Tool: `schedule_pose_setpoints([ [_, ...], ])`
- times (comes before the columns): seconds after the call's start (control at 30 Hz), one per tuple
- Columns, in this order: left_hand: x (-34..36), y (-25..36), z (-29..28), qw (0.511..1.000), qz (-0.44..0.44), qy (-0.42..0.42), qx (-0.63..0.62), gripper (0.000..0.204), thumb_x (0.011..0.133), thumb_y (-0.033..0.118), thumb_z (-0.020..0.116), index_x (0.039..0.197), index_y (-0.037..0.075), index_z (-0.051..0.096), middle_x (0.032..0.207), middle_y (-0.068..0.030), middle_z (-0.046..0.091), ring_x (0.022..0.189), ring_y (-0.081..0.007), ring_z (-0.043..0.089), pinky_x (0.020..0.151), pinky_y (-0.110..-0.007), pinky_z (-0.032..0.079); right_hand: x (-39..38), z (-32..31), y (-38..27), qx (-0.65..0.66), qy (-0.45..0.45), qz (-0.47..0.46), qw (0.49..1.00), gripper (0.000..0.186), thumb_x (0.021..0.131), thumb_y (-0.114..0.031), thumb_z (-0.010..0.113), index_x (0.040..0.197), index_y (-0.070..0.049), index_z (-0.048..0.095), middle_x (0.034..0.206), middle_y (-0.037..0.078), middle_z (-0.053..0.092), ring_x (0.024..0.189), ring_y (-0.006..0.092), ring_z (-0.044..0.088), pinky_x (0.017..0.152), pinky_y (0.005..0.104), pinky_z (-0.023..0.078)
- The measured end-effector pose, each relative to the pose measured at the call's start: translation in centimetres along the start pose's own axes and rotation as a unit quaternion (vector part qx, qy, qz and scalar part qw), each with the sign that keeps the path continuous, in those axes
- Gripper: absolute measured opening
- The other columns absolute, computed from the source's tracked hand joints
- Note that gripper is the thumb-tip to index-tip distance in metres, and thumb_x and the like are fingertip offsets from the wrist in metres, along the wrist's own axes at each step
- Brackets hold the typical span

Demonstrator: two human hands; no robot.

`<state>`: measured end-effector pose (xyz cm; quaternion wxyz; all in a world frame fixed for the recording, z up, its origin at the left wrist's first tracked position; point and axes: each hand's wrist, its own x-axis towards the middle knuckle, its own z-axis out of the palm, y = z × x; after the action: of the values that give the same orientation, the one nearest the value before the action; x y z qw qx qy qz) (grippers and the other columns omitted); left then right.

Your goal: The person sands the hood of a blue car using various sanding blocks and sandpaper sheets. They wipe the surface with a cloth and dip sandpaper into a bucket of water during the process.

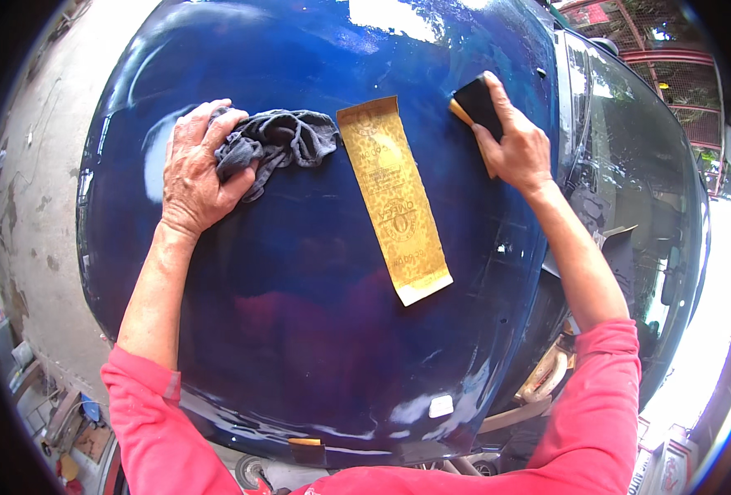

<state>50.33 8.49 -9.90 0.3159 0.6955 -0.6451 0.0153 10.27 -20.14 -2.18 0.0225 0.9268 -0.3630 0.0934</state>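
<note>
My left hand (205, 169) grips a crumpled grey cloth (287, 140) on the blue car hood (316, 330), at the upper left. My right hand (511, 140) is closed on a black block (477, 107) with a yellow layer on its underside, at the upper right of the hood. Between my hands lies a long yellow sheet of printed paper (390, 206), slightly askew, with a pale lower end.
The windshield (646, 165) is at the right, with assorted items (555, 367) along the hood's right edge. A concrete floor (52, 206) shows at the left, a red metal grille (662, 58) at the upper right, and clutter (77, 437) at the lower left.
</note>
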Motion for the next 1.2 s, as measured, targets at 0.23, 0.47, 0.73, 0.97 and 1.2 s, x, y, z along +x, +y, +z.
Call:
schedule_pose_setpoints([
  [0.23,0.0,-0.3,-0.2,1.000,0.007,-0.006,0.009,0.062,0.078,0.030,0.083,0.136,0.017,0.069,0.149,-0.0134,0.062,0.139,-0.0400,0.056,0.122,-0.053,0.041,8.2,1.1,3.5,-0.184,-0.010,0.207,0.961,0.086,0.096,-0.044,0.075,0.171,-0.034,0.034,0.122,0.024,0.079,0.112,0.0453,0.077,0.096,0.0569,0.062],
  [0.47,0.0,-0.3,0.1,1.000,0.012,-0.007,0.008,0.062,0.079,0.030,0.082,0.138,0.016,0.067,0.148,-0.0140,0.062,0.139,-0.0401,0.056,0.122,-0.053,0.042,-2.9,-2.4,0.2,0.026,0.025,0.018,0.999,0.091,0.091,-0.028,0.081,0.171,-0.029,0.039,0.117,0.024,0.078,0.106,0.0453,0.076,0.093,0.0538,0.062],
  [0.73,0.1,-0.4,-0.2,1.000,0.016,-0.017,0.014,0.062,0.081,0.027,0.080,0.139,0.013,0.067,0.149,-0.0150,0.062,0.140,-0.0403,0.055,0.124,-0.052,0.040,4.1,-0.5,2.9,-0.116,0.012,0.154,0.981,0.083,0.095,-0.039,0.076,0.169,-0.033,0.040,0.116,0.023,0.079,0.107,0.0463,0.077,0.094,0.0580,0.061],
  [0.97,0.1,-0.4,-0.1,1.000,0.010,-0.024,0.014,0.060,0.082,0.026,0.079,0.139,0.013,0.067,0.149,-0.0165,0.062,0.141,-0.0403,0.056,0.124,-0.052,0.040,-4.5,-1.8,10.7,-0.082,0.027,0.208,0.974,0.092,0.092,-0.039,0.081,0.172,-0.027,0.037,0.117,0.021,0.080,0.110,0.0444,0.078,0.094,0.0550,0.063],
  [1.2,0.2,-0.1,-0.3,0.999,0.025,-0.017,0.020,0.058,0.083,0.022,0.079,0.139,0.013,0.067,0.150,-0.0155,0.062,0.141,-0.0398,0.056,0.123,-0.051,0.041,-3.9,-1.4,10.1,-0.099,0.007,0.167,0.981,0.085,0.097,-0.039,0.074,0.172,-0.025,0.036,0.109,0.027,0.078,0.102,0.0501,0.076,0.090,0.0606,0.061],
])
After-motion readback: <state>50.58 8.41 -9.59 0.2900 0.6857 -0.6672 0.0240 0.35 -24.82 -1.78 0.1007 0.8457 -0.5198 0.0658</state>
